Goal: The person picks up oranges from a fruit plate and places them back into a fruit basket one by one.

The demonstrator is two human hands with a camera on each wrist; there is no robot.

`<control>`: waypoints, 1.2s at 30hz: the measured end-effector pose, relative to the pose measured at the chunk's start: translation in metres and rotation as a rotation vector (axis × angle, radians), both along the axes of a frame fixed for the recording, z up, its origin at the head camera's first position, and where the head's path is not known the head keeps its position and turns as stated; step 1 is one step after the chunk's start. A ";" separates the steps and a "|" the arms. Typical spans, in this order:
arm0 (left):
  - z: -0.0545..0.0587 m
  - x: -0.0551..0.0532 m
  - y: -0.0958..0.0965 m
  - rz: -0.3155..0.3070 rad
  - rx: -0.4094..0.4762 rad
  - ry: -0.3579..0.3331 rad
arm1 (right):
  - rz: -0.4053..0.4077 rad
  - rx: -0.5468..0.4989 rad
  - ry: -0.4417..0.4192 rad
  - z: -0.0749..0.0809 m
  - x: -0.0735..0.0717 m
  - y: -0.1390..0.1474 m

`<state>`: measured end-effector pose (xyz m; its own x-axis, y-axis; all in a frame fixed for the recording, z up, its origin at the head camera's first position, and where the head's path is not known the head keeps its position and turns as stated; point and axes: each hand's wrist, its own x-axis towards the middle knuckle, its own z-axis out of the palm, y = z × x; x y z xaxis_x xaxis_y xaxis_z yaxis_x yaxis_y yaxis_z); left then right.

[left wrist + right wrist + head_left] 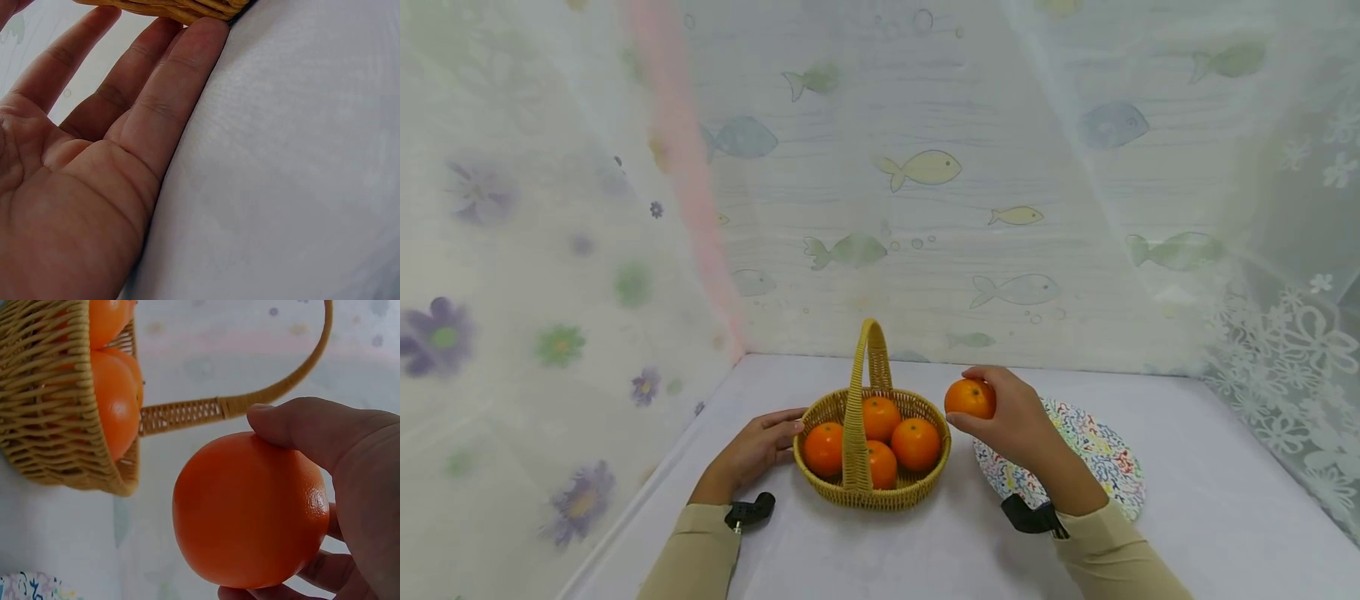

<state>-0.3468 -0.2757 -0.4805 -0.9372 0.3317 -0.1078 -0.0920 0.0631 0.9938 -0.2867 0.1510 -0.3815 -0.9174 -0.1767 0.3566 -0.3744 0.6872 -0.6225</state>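
Note:
A yellow wicker basket (870, 498) with a tall arched handle stands on the white-covered table, several oranges (916, 444) inside it. My left hand (758, 452) is at the basket's left side; the left wrist view shows its fingers (169, 94) extended, with the tips right at the woven wall. My right hand (1018, 421) grips one orange (970, 398) between thumb and fingers, just beyond the basket's right rim. In the right wrist view this orange (250, 512) is beside the basket's handle (250, 403), and the thumb presses its top.
Partly under my right forearm lies a round mat or plate (1112, 467) with a multicoloured squiggle pattern. Behind the table hangs a pale curtain (925, 275) printed with fish, and a flowered sheet (550, 333) covers the left side.

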 end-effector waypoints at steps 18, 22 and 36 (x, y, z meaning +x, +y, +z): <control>-0.004 0.003 -0.002 0.017 -0.032 0.010 | 0.070 0.030 0.062 -0.013 0.007 -0.017; -0.006 0.004 0.000 0.025 -0.026 0.000 | 0.112 0.026 0.079 -0.018 0.012 -0.027; 0.000 0.002 0.004 0.044 -0.022 -0.002 | 0.290 0.089 0.067 -0.017 0.031 -0.058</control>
